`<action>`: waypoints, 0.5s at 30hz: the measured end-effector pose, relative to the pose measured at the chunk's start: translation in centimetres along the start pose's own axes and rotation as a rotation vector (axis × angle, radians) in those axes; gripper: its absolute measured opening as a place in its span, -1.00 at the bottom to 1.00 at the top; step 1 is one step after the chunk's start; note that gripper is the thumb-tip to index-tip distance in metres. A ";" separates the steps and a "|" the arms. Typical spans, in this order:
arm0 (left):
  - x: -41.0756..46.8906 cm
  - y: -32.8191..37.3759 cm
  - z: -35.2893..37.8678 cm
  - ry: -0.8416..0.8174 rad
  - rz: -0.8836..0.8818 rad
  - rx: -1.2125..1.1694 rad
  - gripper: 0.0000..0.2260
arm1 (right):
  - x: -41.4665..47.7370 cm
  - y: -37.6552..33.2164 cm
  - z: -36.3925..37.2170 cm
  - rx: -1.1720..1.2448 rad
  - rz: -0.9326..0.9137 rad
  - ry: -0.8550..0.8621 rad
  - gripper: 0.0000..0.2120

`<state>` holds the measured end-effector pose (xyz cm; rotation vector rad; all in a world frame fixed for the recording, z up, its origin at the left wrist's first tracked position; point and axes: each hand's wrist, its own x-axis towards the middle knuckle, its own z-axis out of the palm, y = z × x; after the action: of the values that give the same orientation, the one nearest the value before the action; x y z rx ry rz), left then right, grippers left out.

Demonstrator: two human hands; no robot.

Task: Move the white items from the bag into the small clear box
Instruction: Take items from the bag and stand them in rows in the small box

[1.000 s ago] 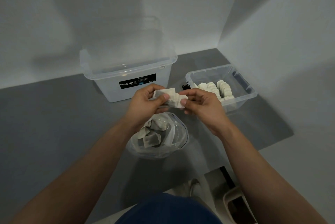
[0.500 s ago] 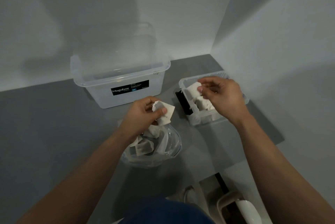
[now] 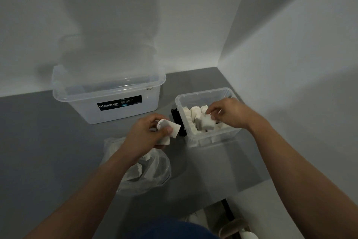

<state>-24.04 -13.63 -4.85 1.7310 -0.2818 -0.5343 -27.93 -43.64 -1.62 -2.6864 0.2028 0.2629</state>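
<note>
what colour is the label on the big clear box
The label is black with white lettering; the head view shows it best.

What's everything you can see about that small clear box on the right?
The small clear box is a see-through plastic tub, rectangular with rounded corners and a lipped rim, lidless. It stands upright on the grey surface near the wall corner, partly filled with white pieces. The right hand reaches inside, pinching one of them. A black part sits against its left side.
</note>
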 end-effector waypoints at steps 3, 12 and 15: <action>0.6 0.3 0.8 0.031 0.002 0.037 -0.86 | 2.2 0.6 0.9 -0.097 -0.036 -0.094 -0.84; 2.5 0.5 1.7 0.096 0.068 0.089 -0.95 | 6.2 1.5 4.2 -0.318 -0.061 -0.109 -0.89; 2.8 0.7 2.1 0.092 0.084 0.099 -0.93 | 6.7 2.1 5.0 -0.298 -0.045 -0.112 -0.92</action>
<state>-22.58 -16.91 -5.09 1.8253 -0.3181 -0.3837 -22.58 -44.01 -8.31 -2.9540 0.0729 0.4614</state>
